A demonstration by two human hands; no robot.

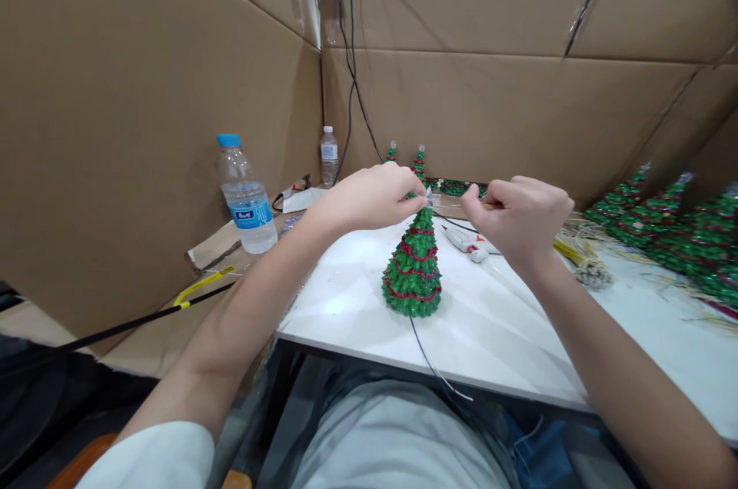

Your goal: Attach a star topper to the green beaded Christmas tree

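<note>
A small green Christmas tree [412, 274] with red garlands stands upright on the white table. At its tip is a clear star topper [429, 197], pinched between the thumb and fingers of my left hand [377, 195]. To the right, my right hand [519, 216] is closed in a fist around a thin metal tool [447, 206]. Its shaft points left toward the star, and a bit of brownish handle shows at my fingers. Whether the tool's tip touches the star I cannot tell. A dark wire [423, 350] runs from under the tree over the table's front edge.
A white glue gun [466, 241] lies behind the tree. More decorated trees [663, 212] stand at the right, by a bundle of pale-tipped yellow strands [588, 266]. Water bottles [247, 201] stand at the left. Cardboard walls [490, 104] enclose the table.
</note>
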